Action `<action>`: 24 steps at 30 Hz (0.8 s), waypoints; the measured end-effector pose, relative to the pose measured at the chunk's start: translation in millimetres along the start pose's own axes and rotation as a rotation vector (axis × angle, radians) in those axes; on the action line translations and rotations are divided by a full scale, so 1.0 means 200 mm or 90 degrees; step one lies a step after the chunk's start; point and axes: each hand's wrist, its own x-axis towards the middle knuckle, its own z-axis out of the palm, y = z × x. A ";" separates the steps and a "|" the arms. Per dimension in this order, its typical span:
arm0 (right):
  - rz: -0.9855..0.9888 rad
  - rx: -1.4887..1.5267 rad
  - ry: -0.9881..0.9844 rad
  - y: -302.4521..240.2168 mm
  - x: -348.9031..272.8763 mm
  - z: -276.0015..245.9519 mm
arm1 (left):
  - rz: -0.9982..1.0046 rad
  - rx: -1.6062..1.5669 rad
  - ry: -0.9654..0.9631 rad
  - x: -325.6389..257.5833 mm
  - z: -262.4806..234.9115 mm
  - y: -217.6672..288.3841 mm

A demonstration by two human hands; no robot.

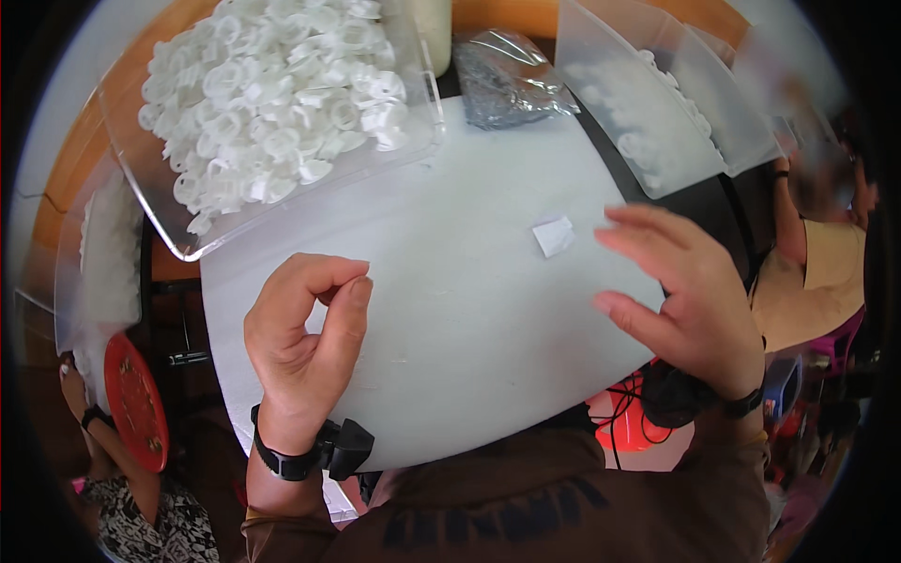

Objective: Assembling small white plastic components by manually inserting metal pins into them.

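My left hand is raised over the white work surface, with thumb and forefinger pinched together. Whatever may be between those fingertips is hidden or too small to make out. On the right, my right hand is open, its thumb and fingers apart and nothing between them. A small white square piece, like folded paper, lies on the white board just left of my right fingertips. Beyond my left hand stands a clear plastic tray heaped with white plastic ring-shaped parts.
A clear bag of dark grey parts lies at the far edge. Right of it, translucent bins hold more white parts. A red round tray is at the left, near another person's arm. A second person sits at the right.
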 end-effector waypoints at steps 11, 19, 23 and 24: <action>-0.199 0.560 -0.234 -0.46 0.10 0.03 | 0.160 -0.041 0.049 -0.01 -0.04 0.02; -0.241 0.635 -0.280 -0.15 -0.17 -0.13 | 0.223 -0.004 0.020 -0.03 -0.09 0.02; -0.250 0.667 -0.268 -0.01 -0.34 -0.14 | 0.245 0.031 -0.008 -0.04 -0.06 0.07; -0.249 0.676 -0.266 0.08 -0.50 -0.21 | 0.243 0.024 0.004 -0.05 -0.05 0.08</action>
